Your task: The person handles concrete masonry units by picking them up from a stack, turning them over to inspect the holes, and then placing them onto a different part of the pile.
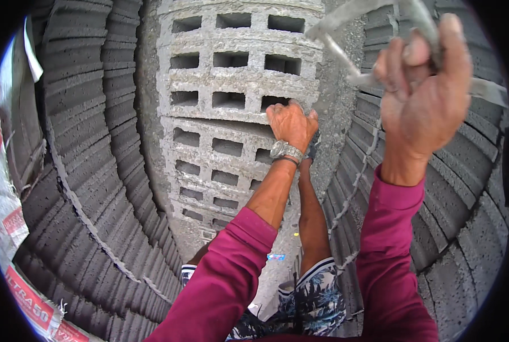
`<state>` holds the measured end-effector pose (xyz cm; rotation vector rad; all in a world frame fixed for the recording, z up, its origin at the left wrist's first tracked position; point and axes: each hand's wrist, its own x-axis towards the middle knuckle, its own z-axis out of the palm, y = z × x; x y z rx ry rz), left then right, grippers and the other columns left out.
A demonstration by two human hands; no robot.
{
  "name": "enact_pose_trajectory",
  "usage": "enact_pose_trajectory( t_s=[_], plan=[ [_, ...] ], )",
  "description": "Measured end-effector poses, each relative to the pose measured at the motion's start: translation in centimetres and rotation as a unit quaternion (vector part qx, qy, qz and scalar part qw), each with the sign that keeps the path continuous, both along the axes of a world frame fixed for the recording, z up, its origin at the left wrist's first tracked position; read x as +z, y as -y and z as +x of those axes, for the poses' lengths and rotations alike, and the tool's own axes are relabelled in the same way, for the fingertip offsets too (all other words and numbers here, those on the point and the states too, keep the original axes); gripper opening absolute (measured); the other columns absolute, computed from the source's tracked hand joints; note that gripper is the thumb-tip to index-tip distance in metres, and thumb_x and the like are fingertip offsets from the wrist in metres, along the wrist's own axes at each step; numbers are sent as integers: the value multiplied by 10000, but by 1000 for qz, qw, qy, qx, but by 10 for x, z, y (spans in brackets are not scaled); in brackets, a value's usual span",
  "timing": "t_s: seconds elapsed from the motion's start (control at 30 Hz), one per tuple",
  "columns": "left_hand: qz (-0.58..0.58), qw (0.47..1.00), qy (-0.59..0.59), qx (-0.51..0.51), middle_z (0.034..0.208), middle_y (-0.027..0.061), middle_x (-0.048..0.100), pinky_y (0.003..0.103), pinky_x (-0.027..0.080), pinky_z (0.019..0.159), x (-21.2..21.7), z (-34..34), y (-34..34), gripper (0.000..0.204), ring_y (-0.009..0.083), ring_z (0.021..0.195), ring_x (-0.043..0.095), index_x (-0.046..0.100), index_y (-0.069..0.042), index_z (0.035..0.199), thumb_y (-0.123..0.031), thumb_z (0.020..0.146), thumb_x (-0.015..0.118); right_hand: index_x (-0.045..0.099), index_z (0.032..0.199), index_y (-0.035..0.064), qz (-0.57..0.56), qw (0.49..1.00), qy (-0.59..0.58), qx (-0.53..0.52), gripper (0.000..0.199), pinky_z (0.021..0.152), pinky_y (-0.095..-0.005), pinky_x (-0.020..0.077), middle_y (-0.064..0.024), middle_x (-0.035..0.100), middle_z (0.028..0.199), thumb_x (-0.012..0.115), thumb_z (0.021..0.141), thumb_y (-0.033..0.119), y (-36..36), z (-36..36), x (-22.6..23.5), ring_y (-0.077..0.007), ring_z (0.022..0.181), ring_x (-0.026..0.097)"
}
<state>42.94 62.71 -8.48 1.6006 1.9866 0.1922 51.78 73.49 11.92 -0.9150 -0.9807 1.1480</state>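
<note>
My left hand (293, 125), with a metal watch on its wrist, is closed over the right end of a hollow concrete block (229, 100) in the middle row. Its fingertips reach the block's right-hand hole. A dark gap runs below this block, between it and the block underneath. Raised at the upper right, my right hand (422, 94) has its fingers curled round a bent, flat grey metal frame (345, 20). Part of that frame is blurred, and some of it is hidden behind the hand. The frame is held above the blocks, nearer to the camera.
More hollow blocks (227, 147) lie in a row below and above. Tall stacks of grey ribbed blocks (80, 137) flank me on the left, and similar stacks (465, 165) on the right. Printed sacks (32, 299) lie at the left edge. My legs (312, 228) stand between the stacks.
</note>
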Motion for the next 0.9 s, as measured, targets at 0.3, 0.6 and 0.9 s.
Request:
enact_pose_trajectory(
  t_s=[0.3,0.6,0.9],
  plan=[
    [168,984,51,-7,652,114,635,413,354,840,-19,-2,32,279,276,753,574,669,-76,652,-343,722,709,643,743,28,-192,924,331,-1,452,555,-293,404,7,566,623,572,988,400,37,-67,-159,-91,594,489],
    [22,1000,15,-1,741,192,677,410,374,958,-5,-6,34,363,327,857,630,686,-6,705,-342,646,809,599,685,80,-189,955,219,-63,395,502,-223,308,44,490,593,616,970,352,49,-10,-88,-43,538,420],
    [-101,995,6,25,697,208,613,467,406,849,4,-14,17,467,353,839,578,572,22,584,-361,639,833,565,667,70,-345,905,86,-233,407,415,-250,309,25,476,557,625,955,351,100,87,-196,-61,438,396]
  ],
)
